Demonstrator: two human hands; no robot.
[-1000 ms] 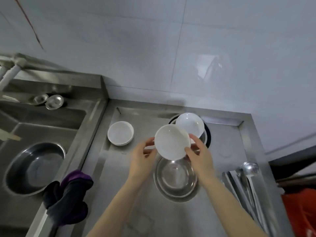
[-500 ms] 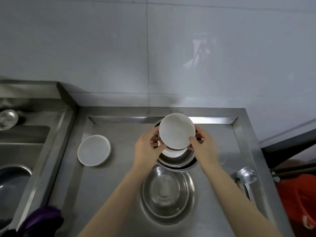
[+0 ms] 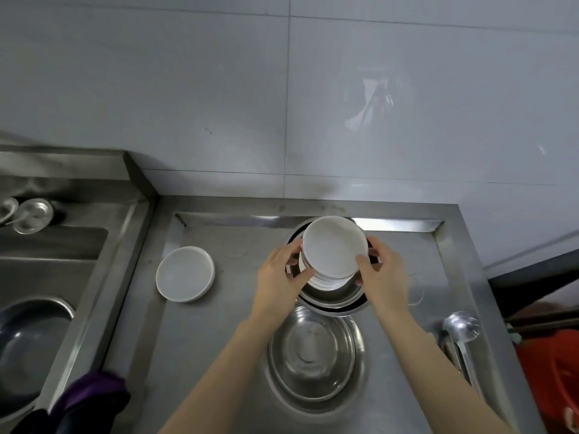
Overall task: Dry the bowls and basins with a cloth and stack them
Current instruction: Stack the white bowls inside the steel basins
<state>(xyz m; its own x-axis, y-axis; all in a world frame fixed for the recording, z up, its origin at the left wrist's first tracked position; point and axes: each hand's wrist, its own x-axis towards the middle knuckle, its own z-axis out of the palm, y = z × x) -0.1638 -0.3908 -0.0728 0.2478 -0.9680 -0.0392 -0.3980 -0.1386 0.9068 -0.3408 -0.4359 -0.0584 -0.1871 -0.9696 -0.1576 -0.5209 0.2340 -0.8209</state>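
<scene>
A white bowl (image 3: 333,245) is held by its rim between both hands, on top of a stack of white bowls (image 3: 326,281). That stack sits inside steel basins (image 3: 332,297) at the back of the counter. My left hand (image 3: 279,277) grips the bowl's left edge. My right hand (image 3: 380,274) grips its right edge. A second steel basin (image 3: 313,355) lies on the counter nearer to me, under my forearms. Another white bowl (image 3: 185,274) stands alone to the left. A dark purple cloth (image 3: 91,399) hangs at the lower left over the sink's edge.
A sink at the left holds a large steel basin (image 3: 28,336); small steel cups (image 3: 31,213) stand behind it. A steel ladle (image 3: 460,330) lies at the counter's right side. A red bucket (image 3: 557,371) stands beyond the right edge. Tiled wall behind.
Both hands carried the white bowl back from above the near steel basin to the stack of bowls in the far basins. The view shifted right.
</scene>
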